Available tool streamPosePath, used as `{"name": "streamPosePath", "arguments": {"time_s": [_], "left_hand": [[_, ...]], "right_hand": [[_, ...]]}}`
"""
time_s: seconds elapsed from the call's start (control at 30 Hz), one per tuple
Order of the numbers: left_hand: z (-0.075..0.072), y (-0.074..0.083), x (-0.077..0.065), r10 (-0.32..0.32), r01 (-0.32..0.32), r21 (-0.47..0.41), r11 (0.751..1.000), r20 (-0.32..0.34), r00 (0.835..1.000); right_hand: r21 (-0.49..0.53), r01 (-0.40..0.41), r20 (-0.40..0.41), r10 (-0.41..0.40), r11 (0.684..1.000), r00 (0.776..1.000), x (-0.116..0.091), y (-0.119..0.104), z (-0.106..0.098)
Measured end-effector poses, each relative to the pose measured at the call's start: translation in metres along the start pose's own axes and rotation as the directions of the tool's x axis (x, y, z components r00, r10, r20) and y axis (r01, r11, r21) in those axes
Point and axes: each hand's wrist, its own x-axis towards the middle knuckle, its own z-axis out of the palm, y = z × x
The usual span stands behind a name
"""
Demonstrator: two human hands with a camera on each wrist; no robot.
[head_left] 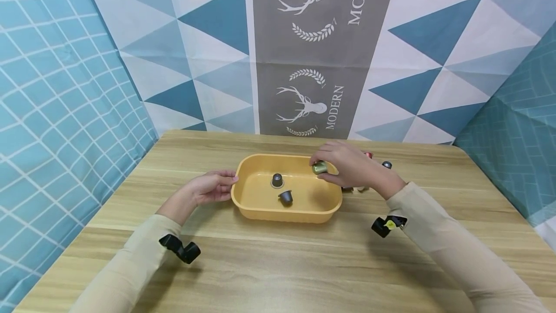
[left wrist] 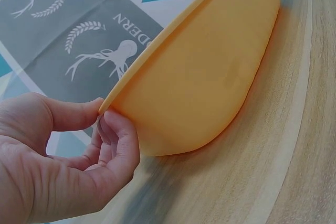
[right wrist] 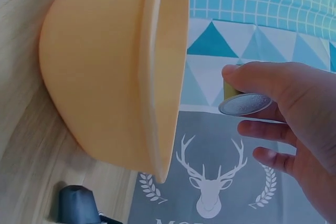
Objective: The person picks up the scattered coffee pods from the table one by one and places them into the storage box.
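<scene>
A yellow plastic basin (head_left: 286,215) stands on the wooden table. My left hand (head_left: 213,186) pinches its left rim between thumb and fingers, as the left wrist view shows closely. Over the right end of the basin, my right hand (head_left: 347,165) holds a green coffee capsule (head_left: 319,167) between thumb and fingers. In the right wrist view the capsule's silver foil lid (right wrist: 244,104) shows. Two dark coffee capsules lie inside the basin: one (head_left: 277,180) stands rim down, the other (head_left: 285,198) is tipped over.
Right of the basin, partly behind my right hand and wrist, lie several more capsules, including a red one (head_left: 368,154) and a dark one (head_left: 387,164). A black capsule (right wrist: 77,204) sits beside the basin. Patterned cloth (head_left: 208,62) hangs behind the wooden table (head_left: 278,264).
</scene>
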Motion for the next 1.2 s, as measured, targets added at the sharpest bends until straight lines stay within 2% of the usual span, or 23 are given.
{"name": "streamPosePath", "arguments": {"time_s": [0.23,0.57,1.2], "left_hand": [[0.001,-0.001,-0.001,-0.002,0.002,0.000,1.000,-0.006,1.000],[0.001,-0.002,0.000,0.006,-0.006,0.011,1.000,0.008,1.000],[0.001,-0.002,-0.001,0.007,-0.007,-0.004,1.000,0.013,1.000]], "right_hand": [[0.009,-0.021,0.042,0.020,1.000,0.999,0.010,-0.002,0.000],[0.049,-0.015,0.060,0.012,0.999,0.998,0.019,-0.005,0.005],[0.066,0.088,0.020,-0.089,0.994,0.996,0.041,-0.002,0.017]]}}
